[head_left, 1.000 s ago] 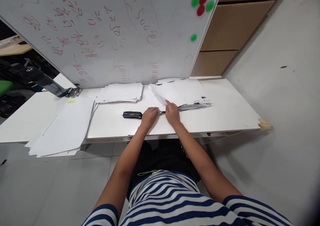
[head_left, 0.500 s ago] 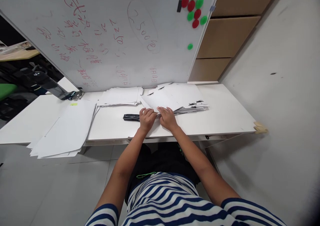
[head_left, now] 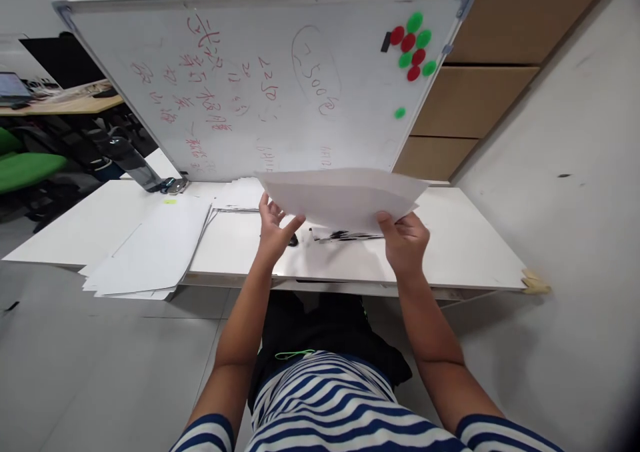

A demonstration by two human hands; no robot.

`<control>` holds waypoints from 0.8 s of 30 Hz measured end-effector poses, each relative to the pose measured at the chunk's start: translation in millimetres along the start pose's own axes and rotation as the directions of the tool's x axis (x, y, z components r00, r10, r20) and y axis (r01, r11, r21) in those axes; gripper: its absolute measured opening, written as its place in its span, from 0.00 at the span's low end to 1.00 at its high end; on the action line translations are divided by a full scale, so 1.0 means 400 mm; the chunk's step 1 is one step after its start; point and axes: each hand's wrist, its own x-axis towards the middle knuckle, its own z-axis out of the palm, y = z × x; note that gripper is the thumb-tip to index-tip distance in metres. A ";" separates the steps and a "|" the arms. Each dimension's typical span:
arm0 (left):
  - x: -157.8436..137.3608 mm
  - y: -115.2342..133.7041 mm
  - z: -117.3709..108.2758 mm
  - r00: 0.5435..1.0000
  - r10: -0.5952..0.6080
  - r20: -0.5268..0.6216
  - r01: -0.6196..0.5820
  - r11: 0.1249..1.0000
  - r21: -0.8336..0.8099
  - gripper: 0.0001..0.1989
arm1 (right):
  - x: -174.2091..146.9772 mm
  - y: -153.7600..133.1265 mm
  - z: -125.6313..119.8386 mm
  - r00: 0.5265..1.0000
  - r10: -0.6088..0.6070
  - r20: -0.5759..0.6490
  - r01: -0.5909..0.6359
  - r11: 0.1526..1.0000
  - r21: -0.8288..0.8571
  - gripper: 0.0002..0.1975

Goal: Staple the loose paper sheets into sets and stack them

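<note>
"What surrounded the work area?"

"A whiteboard (head_left: 360,72) stood behind the white table (head_left: 475,252). A paper stack (head_left: 150,245) overhung the table's front edge at left."

"Where was the held paper (head_left: 340,199)?"

"Above the table, obscuring part of the whiteboard's lower edge. The right hand (head_left: 406,242) pinched its lower right portion. The left hand (head_left: 274,233) was spread at its left end; contact could not be determined."
</note>
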 end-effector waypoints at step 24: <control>-0.112 -0.068 -0.001 0.956 -0.202 -0.211 0.112 0.922 -0.371 0.18 | -0.042 0.101 0.061 0.885 0.318 0.339 -0.385 0.910 0.154 0.24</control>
